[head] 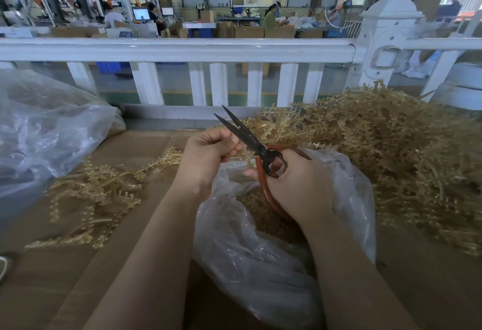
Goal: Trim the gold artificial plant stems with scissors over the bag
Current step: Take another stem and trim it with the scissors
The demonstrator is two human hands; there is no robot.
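Note:
My left hand (208,155) pinches a short gold plastic stem (243,156) above the open clear bag (260,251). My right hand (297,183) grips red-handled scissors (250,138); their dark blades stand slightly apart, pointing up and left, just beside the stem. The bag holds gold cut pieces (263,215) under my hands. A big heap of gold stems (391,152) lies to the right. A smaller spread of stems (104,191) lies on the left.
Brown cardboard (78,277) covers the work surface. A large clear plastic bag (44,131) sits at the left. A white railing (182,50) and post (386,42) run along the far edge. People work at benches behind it.

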